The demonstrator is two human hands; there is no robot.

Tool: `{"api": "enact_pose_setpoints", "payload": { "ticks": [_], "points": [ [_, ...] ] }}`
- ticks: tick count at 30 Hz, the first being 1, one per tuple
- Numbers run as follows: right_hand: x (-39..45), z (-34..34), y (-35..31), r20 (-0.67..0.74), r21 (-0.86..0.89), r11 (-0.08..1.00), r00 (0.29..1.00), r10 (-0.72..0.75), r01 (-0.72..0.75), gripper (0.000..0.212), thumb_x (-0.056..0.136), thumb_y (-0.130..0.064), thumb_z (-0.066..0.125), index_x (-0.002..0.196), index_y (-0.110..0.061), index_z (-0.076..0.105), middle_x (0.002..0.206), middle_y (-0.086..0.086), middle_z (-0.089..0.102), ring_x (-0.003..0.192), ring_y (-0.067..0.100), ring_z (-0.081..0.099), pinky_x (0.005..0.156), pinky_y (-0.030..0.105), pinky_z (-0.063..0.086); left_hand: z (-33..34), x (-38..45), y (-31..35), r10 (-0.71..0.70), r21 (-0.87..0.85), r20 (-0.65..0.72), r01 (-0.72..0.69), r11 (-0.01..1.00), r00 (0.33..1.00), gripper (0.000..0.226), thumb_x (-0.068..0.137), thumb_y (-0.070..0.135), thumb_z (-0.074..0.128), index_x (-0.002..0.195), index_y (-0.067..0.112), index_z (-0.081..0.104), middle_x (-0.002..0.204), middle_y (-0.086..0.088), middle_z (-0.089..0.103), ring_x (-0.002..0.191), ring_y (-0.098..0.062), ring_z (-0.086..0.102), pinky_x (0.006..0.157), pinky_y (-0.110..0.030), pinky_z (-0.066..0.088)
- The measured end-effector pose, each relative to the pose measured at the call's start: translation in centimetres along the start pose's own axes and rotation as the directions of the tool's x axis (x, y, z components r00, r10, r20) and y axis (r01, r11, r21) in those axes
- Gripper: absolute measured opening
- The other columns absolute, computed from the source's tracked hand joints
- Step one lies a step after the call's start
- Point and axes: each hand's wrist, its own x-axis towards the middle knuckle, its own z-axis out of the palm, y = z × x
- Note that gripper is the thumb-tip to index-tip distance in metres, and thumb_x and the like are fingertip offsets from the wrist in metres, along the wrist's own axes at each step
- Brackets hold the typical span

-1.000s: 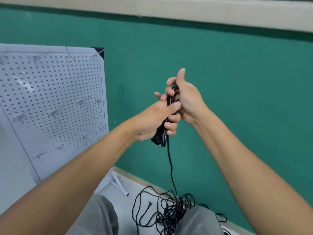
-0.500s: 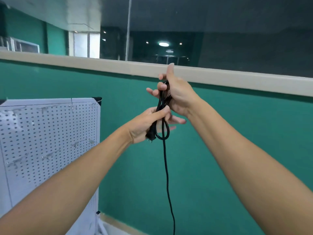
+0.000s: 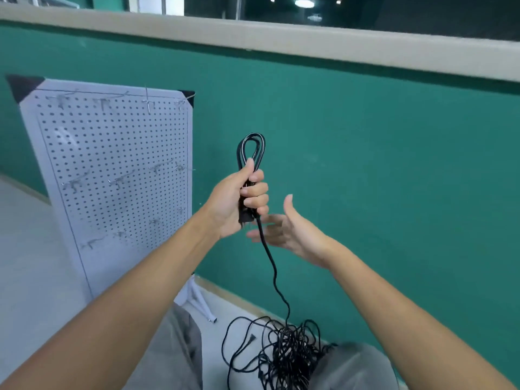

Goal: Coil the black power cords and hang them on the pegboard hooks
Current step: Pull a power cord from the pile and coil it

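My left hand [image 3: 242, 201] grips a black power cord [image 3: 251, 149] in front of the green wall. A small double loop of the cord sticks up above the fist, and the plug end pokes out below it. From the fist the cord hangs down to a tangled pile of black cords [image 3: 284, 353] on the floor. My right hand [image 3: 284, 229] is just right of and below the fist, fingers straight, behind the hanging cord and holding nothing. The white pegboard [image 3: 112, 175] stands to the left with several bare metal hooks [image 3: 121, 180].
The green wall [image 3: 380, 178] runs close behind the hands, with a beige ledge above it. The pegboard's white stand leg [image 3: 201, 302] reaches onto the pale floor near the cord pile. My grey-trousered knees [image 3: 354, 367] are at the bottom.
My right hand has let go of the cord and dropped below my left hand, opening. My left hand now holds the loops alone. The view has tilted back down, showing the floor pile.
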Motion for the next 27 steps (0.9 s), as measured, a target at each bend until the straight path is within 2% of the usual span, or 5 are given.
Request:
{"api": "enact_pose_setpoints", "payload": {
  "ticks": [6,10,13,19,27],
  "points": [
    [0.2,2.7,10.4,0.004,-0.295,0.951,0.995,0.097,-0.091,0.069,0.100,-0.068,0.029,0.097,-0.013,0.071,0.105,0.006,0.078,0.111,0.018,0.070,0.111,0.033,0.041,-3.1,-2.1,0.2,-0.011,-0.137,-0.104,-0.003,0.991,0.995,0.054,0.106,0.061,0.023,0.077,0.020,0.040,0.065,0.007,0.017,0.047,-0.010,0.028,0.051,-0.026,0.045],
    [-0.2,3.6,11.2,-0.093,-0.384,0.923,0.995,-0.026,-0.012,0.038,0.111,-0.026,0.038,0.082,-0.012,0.059,0.066,-0.004,0.053,0.068,0.016,0.050,0.076,0.030,0.043,-4.9,-2.3,0.0,-0.058,-0.102,-0.133,0.045,0.994,0.989,0.052,0.108,0.058,0.020,0.080,0.020,0.041,0.064,0.007,0.024,0.048,-0.011,0.031,0.070,-0.033,0.059],
    [-0.2,3.8,10.4,-0.146,-0.361,0.932,0.985,-0.097,0.039,0.037,0.110,-0.020,0.041,0.076,-0.012,0.056,0.059,-0.007,0.035,0.054,0.007,0.031,0.057,0.022,0.029,-5.9,-2.4,0.0,-0.078,-0.040,-0.162,0.073,0.997,0.984,0.053,0.106,0.062,0.022,0.079,0.021,0.042,0.063,0.009,0.024,0.047,-0.008,0.030,0.055,-0.026,0.052],
    [-0.8,3.0,5.2,-0.170,-0.449,0.884,0.960,-0.224,0.127,0.038,0.108,-0.021,0.044,0.072,-0.015,0.055,0.063,0.001,0.038,0.060,0.018,0.031,0.057,0.032,0.027,-7.0,-2.4,-0.7,-0.047,0.149,-0.306,0.097,0.984,0.951,0.051,0.104,0.064,0.030,0.076,0.023,0.038,0.062,0.007,0.020,0.046,-0.009,0.025,0.045,-0.024,0.036],
    [-2.3,5.0,-2.6,-0.061,-0.476,0.833,0.935,-0.350,0.281,0.039,0.109,-0.024,0.044,0.073,-0.015,0.055,0.059,-0.009,0.039,0.052,0.005,0.029,0.051,0.018,0.026,-6.5,-3.9,-3.0,-0.071,0.238,-0.350,0.163,0.958,0.934,0.065,0.090,0.083,0.023,0.075,0.023,0.039,0.063,0.004,0.022,0.047,-0.014,0.026,0.048,-0.027,0.039]
  ]
}}
